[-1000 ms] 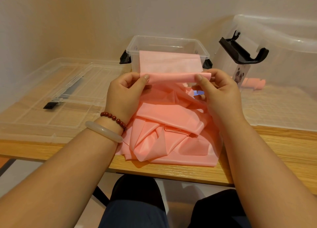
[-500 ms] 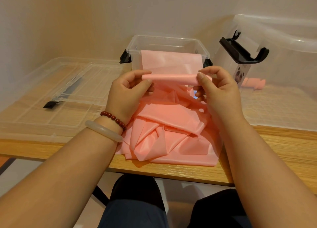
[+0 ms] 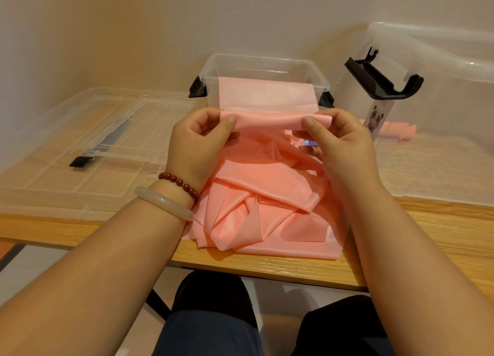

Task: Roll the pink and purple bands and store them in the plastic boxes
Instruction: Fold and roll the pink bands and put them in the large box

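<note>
Thumbs re-set on pink band (image 3: 267, 187) roll; L hand (image 3: 197, 144) + R hand (image 3: 340, 145) pinch ends.

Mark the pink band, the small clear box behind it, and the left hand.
pink band (image 3: 267, 187), head view, middle of the crumpled pile.
small clear box (image 3: 262, 59), head view, far rim.
left hand (image 3: 197, 147), head view, back of the hand.

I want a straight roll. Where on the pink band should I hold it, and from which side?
Hold the pink band at both ends of its rolled edge, left hand from the left, right hand from the right, thumbs on the near face. That edge runs level across; the rest lies crumpled on the table, likely offering no straight line.
</note>
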Tool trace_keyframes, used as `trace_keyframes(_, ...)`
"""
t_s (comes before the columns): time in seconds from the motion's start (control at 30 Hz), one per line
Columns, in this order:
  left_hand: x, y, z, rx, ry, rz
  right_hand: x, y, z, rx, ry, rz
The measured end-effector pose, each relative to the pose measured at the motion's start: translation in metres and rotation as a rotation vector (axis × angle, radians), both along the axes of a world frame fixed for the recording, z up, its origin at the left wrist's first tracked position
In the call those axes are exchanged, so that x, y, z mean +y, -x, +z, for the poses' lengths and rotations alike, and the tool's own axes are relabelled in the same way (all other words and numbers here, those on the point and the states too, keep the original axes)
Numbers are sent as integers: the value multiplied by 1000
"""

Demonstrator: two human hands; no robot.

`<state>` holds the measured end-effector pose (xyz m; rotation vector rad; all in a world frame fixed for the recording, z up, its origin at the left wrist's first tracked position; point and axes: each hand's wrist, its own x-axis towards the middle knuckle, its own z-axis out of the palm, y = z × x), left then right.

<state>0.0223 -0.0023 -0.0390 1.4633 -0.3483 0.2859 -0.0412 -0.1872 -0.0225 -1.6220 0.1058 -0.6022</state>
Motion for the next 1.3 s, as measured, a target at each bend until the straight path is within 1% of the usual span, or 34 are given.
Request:
trace_keyframes(0.27,-1,0,2,-1,1,-8,-5,-4,-2,-23,80,-10)
trace_keyframes(0.43,-1,3,1,7,17,-63,-6,-4,-3,8,118,-80)
trace_keyframes(0.5,-1,3,1,0,-15,-73,-5,-3,-2,24,104,-91)
trace_keyframes(0.63,-1,3,1,-37,-66,-22,-2,-3,0,43,-7,-72)
trace_keyframes(0.77,-1,2,1,-33,-44,-38,-3,-3,-1,21,-10,-82)
trace_keyframes(0.87,-1,2,0,-9,-77,-78,-6,-4,-2,26,24,-97)
trace_keyframes(1.0,0,2,0,3,-119,-115,-4,-3,-1,25,-18,-79)
trace_keyframes(1.07,0,2,0,8,-115,-111,-3,-3,0,27,18,-81)
trace_keyframes(1.23,0,3,2,5,-115,-101,-1,-5,-1,78,55,-8)
trace_keyframes(1.3,0,2,1,6,-120,-98,2,-3,1,101,37,13)
